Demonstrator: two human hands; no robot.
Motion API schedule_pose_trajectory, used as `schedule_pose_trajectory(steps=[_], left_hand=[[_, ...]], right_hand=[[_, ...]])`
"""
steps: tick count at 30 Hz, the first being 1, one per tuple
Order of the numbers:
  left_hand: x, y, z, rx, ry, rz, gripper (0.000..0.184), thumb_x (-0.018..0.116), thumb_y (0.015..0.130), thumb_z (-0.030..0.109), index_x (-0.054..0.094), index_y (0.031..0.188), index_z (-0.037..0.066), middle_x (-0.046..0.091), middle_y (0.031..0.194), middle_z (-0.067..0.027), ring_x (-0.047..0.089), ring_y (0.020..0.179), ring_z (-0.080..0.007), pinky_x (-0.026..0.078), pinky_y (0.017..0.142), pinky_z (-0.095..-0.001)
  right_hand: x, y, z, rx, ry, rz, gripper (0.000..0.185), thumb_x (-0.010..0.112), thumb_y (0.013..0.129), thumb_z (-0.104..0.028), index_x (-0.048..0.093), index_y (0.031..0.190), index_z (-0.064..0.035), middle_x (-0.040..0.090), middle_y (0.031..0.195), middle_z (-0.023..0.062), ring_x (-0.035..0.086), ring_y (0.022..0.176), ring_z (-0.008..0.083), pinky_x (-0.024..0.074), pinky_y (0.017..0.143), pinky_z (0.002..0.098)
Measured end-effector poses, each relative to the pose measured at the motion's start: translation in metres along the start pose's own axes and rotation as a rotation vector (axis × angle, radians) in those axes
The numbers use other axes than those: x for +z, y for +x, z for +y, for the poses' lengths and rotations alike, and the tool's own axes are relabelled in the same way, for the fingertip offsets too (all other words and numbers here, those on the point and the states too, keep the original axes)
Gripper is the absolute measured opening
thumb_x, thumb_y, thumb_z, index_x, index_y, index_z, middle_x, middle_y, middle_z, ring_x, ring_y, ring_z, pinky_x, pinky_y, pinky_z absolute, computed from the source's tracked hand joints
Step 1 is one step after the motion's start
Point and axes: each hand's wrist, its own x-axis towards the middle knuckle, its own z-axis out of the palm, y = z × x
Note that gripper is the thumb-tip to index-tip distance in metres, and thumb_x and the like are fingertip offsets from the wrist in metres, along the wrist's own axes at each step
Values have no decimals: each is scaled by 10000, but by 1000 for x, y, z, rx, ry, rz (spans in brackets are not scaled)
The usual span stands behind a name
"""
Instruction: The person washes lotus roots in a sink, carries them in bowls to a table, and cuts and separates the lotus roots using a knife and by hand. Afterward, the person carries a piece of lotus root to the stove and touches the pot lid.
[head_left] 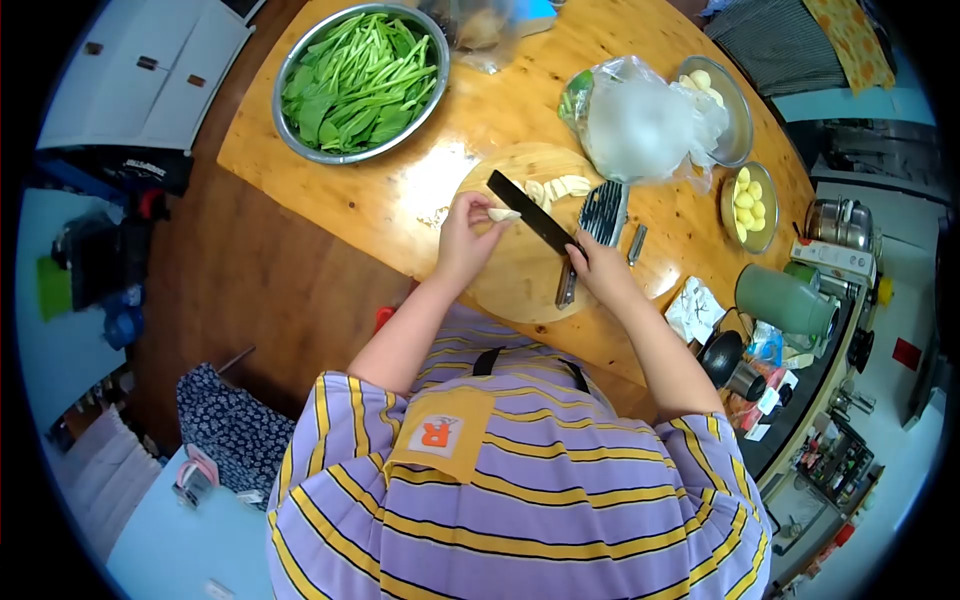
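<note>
My left hand (470,240) pinches a pale white piece (503,214), its exact kind unclear, over the left part of a round wooden cutting board (500,285). In my right hand (600,268) is a knife (532,212) with a long dark blade, slanting up and left across the board. The blade's far end is close to the pale piece; whether they touch I cannot tell. Behind the blade lie several white slices (560,188). A second, broad knife with a streaked dark blade (603,212) rests at the board's right, its handle (567,287) partly hidden by my right hand.
A metal bowl of leafy greens (365,85) stands far left on the wooden table. A clear plastic bag (640,120) sits behind the board, near a bowl of white round pieces (705,85) and a bowl of peeled yellow pieces (748,205). A small metal tool (638,245) lies rightward.
</note>
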Motion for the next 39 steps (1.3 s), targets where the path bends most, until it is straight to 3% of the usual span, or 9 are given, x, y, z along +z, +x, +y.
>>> schedule_pose_trajectory(steps=[3,7,11,12,18,27,33,36,39], left_hand=[[1,-16,59,142,-447,-95,498,662,793,-179,419,1145,76,533,1072,-93,572,1100,-151,535,913,-306],[-5,-41,144,345,-603,-245,661,688,658,-261,413,1140,98,514,1081,-100,578,1048,-233,523,944,-377],[-5,-51,193,434,-575,-299,729,795,595,-196,423,1132,126,525,1009,-73,579,974,-232,517,857,-357],[-3,-52,200,427,-583,-304,751,874,568,-103,437,1133,128,520,965,-51,574,927,-225,510,813,-346],[1,-52,221,628,-558,-394,725,847,646,-108,469,1238,68,536,1030,-72,579,926,-187,522,849,-342],[1,-43,213,812,-178,-258,588,902,620,-11,602,1119,65,572,1025,-73,569,896,-188,491,759,-289],[2,-41,190,726,-90,-192,620,909,634,20,547,1136,71,550,1000,-61,536,883,-176,454,772,-285],[10,-32,142,269,-102,-91,538,790,730,-89,540,1187,44,569,1019,-34,580,912,-98,489,812,-239],[18,-5,51,-86,-287,-24,365,712,864,-31,544,1187,4,651,953,-51,607,810,-79,500,732,-201]], right_hand=[[-7,-20,0,13,4,31,232,576,967,-299,543,1012,-73,648,757,222,632,733,436,496,643,510],[-5,-35,4,8,8,91,226,591,958,-300,566,1008,-82,664,792,210,639,750,427,502,647,503],[-5,-42,0,12,49,112,233,601,953,-315,578,1014,-91,672,807,202,643,758,424,506,656,500],[-4,-43,-2,7,61,120,236,604,952,-319,579,1014,-93,673,808,199,643,759,424,507,658,499],[-15,-53,-11,-27,88,117,248,609,951,-325,579,1013,-87,679,844,199,648,786,422,512,676,493],[-19,-64,-6,58,132,78,241,610,954,-312,567,1033,-89,688,891,198,647,818,430,520,698,482],[-22,-64,-11,95,131,36,232,609,957,-308,584,1017,-86,687,871,198,648,815,423,516,693,482],[-20,-65,-12,121,188,97,228,612,956,-300,598,1010,-79,683,848,198,651,801,417,513,684,478],[-26,-67,-20,175,204,106,227,617,953,-292,606,1013,-74,680,837,197,654,790,412,514,675,468]])
